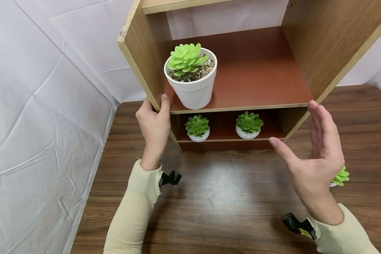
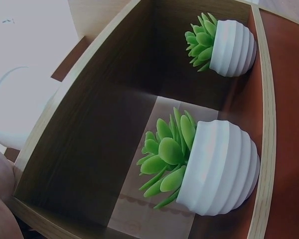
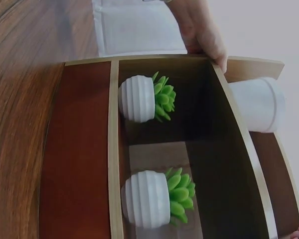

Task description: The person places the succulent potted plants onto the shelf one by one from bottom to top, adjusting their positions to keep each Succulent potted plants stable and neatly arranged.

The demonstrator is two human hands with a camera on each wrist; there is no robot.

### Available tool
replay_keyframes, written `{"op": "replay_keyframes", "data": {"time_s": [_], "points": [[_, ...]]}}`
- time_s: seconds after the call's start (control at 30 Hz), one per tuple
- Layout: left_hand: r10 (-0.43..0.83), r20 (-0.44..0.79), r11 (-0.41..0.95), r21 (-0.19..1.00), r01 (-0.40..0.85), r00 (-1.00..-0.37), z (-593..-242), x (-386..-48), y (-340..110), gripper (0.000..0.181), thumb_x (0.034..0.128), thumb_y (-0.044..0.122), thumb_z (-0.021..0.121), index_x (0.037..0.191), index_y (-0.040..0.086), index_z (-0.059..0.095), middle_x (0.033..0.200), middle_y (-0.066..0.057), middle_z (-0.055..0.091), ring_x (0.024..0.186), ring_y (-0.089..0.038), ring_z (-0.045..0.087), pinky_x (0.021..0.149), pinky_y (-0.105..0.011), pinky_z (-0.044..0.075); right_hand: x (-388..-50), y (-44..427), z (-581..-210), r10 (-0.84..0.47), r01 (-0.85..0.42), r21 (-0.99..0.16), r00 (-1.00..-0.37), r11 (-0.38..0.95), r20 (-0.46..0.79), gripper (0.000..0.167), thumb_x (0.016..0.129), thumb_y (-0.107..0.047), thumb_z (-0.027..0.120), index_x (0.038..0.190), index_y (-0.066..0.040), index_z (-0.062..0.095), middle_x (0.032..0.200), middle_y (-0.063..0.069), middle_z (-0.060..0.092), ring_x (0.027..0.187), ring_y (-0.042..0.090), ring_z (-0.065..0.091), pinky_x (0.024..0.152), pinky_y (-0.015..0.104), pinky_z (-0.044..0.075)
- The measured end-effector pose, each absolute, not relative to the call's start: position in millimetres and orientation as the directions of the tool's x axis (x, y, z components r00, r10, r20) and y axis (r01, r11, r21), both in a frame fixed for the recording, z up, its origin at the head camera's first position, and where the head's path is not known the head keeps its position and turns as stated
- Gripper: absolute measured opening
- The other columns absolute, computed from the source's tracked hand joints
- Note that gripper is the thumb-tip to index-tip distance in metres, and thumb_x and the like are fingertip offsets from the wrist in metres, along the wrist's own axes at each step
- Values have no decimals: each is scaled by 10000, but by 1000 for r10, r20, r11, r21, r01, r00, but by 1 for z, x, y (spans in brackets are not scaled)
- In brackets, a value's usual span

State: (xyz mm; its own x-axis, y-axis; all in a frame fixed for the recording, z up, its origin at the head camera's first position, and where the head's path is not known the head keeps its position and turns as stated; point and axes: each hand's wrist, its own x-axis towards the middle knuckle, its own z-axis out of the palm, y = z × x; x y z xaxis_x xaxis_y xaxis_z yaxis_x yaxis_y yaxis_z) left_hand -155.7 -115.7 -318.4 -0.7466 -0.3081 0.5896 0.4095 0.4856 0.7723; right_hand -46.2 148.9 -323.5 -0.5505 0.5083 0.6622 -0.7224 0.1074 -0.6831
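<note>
In the head view my left hand (image 1: 153, 121) grips the left side panel of a wooden shelf unit (image 1: 241, 70), thumb on the inner side. The right wrist view also shows this left hand (image 3: 199, 30) at the panel's edge. My right hand (image 1: 320, 155) has its thumb and fingers spread, fingertips at the front edge of the right panel; whether they touch is unclear. A larger white pot with a light-green succulent (image 1: 193, 91) stands on the middle shelf's left. Below sit two small ribbed white pots with succulents, one left (image 2: 219, 169) and one right (image 2: 233, 49).
The unit stands on a dark wood-grain table (image 1: 222, 197). Another small succulent (image 1: 340, 176) is partly hidden behind my right hand. White sheeting (image 1: 44, 123) covers the wall at left and behind. An upper shelf board (image 1: 177, 5) crosses the top.
</note>
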Motion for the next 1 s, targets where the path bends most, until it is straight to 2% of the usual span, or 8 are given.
{"op": "replay_keyframes", "data": {"time_s": [0.5, 1.0], "points": [[-324, 578, 471, 785, 403, -749, -317, -155, -116, 237, 913, 150, 624, 711, 56, 543, 566, -43, 451, 509, -126, 410, 473, -258, 297, -40, 178, -336, 593, -656, -735, -528, 170, 608, 774, 555, 34, 921, 1230, 155, 564, 1260, 303, 555, 1231, 377, 498, 1085, 446, 303], [-332, 574, 465, 790, 399, -749, -318, -154, -114, 255, 911, 130, 621, 686, 68, 518, 554, -46, 420, 487, -133, 377, 465, -260, 268, -33, 194, -335, 642, -598, -776, -518, 201, 565, 737, 558, 54, 902, 1218, 127, 585, 1241, 272, 571, 1220, 351, 496, 1100, 417, 284]]}}
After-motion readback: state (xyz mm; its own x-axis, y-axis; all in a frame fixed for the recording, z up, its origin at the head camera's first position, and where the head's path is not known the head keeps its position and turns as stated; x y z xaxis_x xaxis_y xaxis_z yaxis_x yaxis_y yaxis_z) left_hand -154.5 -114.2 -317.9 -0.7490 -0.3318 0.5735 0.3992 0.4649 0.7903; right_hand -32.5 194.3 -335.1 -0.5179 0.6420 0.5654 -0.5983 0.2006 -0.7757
